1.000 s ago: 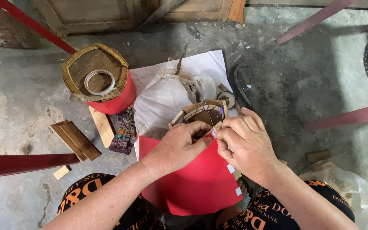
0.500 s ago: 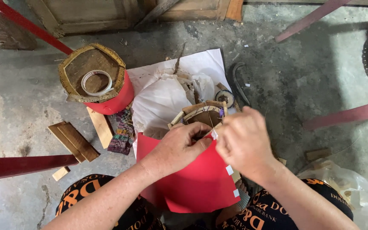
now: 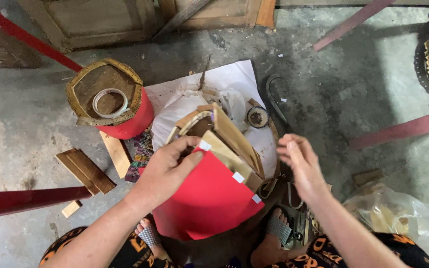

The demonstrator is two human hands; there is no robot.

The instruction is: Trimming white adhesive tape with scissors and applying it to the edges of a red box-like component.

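Wrapping step: left hand [image 3: 167,171] pins red paper [image 3: 207,198] to cardboard frame [image 3: 224,141]; right hand [image 3: 299,164] hovers empty, loosely spread; next, press the loose edge.

I've got one head-worn view only, looking steeply down and forward over the lap at the concrete floor [image 3: 35,114]. Close range: forearms enter from the bottom edge. No second view, so no overlap.
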